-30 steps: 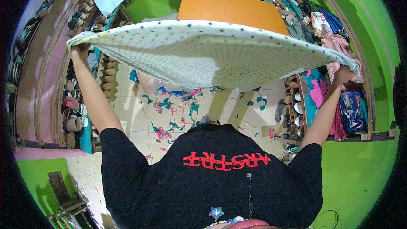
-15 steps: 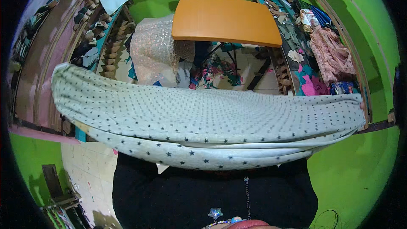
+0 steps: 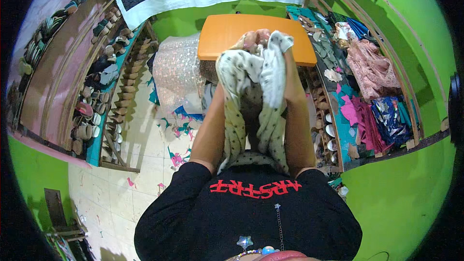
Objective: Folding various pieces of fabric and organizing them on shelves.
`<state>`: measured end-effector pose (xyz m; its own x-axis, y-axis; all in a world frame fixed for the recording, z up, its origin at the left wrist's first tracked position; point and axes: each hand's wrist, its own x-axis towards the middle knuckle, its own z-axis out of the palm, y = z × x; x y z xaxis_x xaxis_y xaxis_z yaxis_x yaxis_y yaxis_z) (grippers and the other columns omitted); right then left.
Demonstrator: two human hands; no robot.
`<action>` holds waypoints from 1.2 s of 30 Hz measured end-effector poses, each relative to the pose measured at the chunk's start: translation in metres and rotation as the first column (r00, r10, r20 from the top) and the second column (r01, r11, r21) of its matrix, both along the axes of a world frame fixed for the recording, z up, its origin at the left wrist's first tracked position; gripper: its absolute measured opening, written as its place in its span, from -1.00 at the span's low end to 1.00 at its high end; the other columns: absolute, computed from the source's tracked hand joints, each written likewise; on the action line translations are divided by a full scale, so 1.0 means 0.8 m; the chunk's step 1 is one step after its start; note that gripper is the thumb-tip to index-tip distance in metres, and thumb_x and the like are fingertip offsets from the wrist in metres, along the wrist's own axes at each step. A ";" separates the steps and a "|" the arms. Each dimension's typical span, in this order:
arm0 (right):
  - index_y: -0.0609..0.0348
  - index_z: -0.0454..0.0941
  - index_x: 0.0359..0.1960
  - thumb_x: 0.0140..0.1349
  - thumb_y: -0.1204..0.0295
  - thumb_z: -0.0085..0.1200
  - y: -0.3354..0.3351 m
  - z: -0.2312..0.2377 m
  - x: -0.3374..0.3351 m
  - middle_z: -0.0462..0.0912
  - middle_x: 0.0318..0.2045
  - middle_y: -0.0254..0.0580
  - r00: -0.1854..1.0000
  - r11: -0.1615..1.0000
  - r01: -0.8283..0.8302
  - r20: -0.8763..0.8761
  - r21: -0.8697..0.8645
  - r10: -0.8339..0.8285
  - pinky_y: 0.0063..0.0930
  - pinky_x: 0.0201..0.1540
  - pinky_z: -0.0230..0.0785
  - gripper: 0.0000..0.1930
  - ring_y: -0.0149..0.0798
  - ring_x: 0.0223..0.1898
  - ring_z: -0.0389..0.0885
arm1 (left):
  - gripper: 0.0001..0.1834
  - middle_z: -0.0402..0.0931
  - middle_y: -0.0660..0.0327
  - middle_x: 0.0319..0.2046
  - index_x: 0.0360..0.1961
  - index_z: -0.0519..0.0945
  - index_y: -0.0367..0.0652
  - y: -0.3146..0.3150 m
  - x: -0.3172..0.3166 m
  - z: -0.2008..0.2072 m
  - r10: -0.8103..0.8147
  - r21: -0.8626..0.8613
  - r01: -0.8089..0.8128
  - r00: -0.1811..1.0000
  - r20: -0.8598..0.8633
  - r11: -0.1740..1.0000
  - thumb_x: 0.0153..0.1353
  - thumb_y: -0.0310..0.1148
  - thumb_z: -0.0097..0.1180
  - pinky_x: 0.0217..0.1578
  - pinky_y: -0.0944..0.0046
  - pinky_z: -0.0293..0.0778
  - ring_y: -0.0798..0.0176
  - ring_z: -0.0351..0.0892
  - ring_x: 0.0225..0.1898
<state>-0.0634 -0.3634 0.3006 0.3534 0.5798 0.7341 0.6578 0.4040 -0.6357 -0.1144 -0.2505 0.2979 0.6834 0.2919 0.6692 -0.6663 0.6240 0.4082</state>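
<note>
Both my arms reach forward, and my hands are close together in front of the orange table. My left hand and my right hand grip a white cloth with small dark stars, fingers closed round its bunched upper ends. From there the cloth hangs in two loose strips between my forearms. Its lower part sags in a loop near my black shirt. Folds of cloth partly hide both hands, most of all the right one.
Wooden shelves with shoes stand on the left. A bench on the right bears scraps, pink lace fabric and a dark patterned cloth. Sequined fabric hangs beside the table. Coloured scraps lie on the tiled floor.
The cloth was stretched wide across the view between my two sides. Now its ends are brought together at the middle, farther forward, and the cloth hangs folded.
</note>
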 end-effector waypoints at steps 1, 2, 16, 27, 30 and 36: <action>0.31 0.10 0.04 0.02 0.49 -0.16 0.001 0.003 -0.005 0.26 -0.10 0.07 0.994 0.998 0.049 0.100 0.029 -0.052 -0.31 0.06 0.04 -0.52 0.02 -0.04 0.25 | -0.75 0.30 0.09 -0.20 -0.28 0.34 -0.25 -0.004 0.011 0.006 -0.049 0.002 0.049 0.999 0.015 0.999 0.09 -0.29 -0.13 -0.13 0.27 0.32 0.19 0.34 -0.16; 0.32 0.11 0.02 -0.03 0.50 -0.11 -0.007 0.010 -0.008 0.20 -0.03 0.15 0.981 0.995 0.098 0.164 0.020 -0.100 -0.30 0.05 0.04 -0.49 0.09 0.00 0.21 | -0.76 0.29 0.09 -0.20 -0.28 0.34 -0.25 -0.012 -0.009 -0.004 -0.098 0.003 0.098 0.995 0.030 0.995 0.09 -0.30 -0.12 -0.13 0.28 0.32 0.20 0.33 -0.15; 0.30 0.07 0.08 0.03 0.55 -0.19 -0.050 0.033 0.024 0.22 -0.01 -0.20 0.608 0.874 -0.471 -0.762 -0.120 0.223 -0.52 0.06 0.01 -0.50 -0.37 0.03 0.16 | -0.73 0.20 0.23 -0.11 -0.15 0.30 -0.18 -0.014 0.025 -0.006 -0.222 -0.016 0.229 0.922 -0.316 0.973 0.22 -0.24 -0.23 -0.16 0.43 0.29 0.41 0.29 -0.13; 0.23 0.26 -0.08 0.17 0.32 -0.17 0.008 -0.071 0.081 0.37 -0.19 0.01 0.885 0.929 0.369 0.309 -0.007 -0.349 -0.40 -0.03 0.13 -0.68 -0.18 -0.15 0.35 | -0.75 0.10 0.14 -0.01 -0.31 0.28 -0.18 -0.002 0.051 -0.007 0.276 0.652 -0.171 0.959 -0.062 0.739 0.02 -0.30 -0.03 -0.11 0.43 0.18 0.37 0.25 -0.14; 0.28 0.33 -0.09 0.14 0.40 -0.13 0.009 -0.036 0.066 0.40 -0.16 -0.08 0.846 0.932 0.035 -0.486 -0.361 -0.220 -0.42 -0.12 0.21 -0.69 -0.26 -0.17 0.37 | -0.81 0.13 0.08 -0.06 -0.40 0.25 -0.19 0.004 0.041 -0.006 0.607 0.787 -0.402 0.793 0.045 0.467 -0.05 -0.45 -0.03 -0.15 0.36 0.18 0.28 0.27 -0.18; 0.35 0.48 -0.37 0.19 0.18 -0.18 -0.008 -0.062 0.124 0.56 -0.44 -0.19 0.774 0.908 0.413 -0.498 -0.073 -0.391 -0.46 -0.36 0.29 -0.61 -0.37 -0.44 0.47 | -0.82 0.36 0.07 -0.37 -0.39 0.35 -0.23 -0.032 -0.024 -0.019 0.639 0.828 -0.491 0.735 0.226 0.271 -0.09 -0.48 -0.01 -0.21 0.23 0.27 0.14 0.36 -0.33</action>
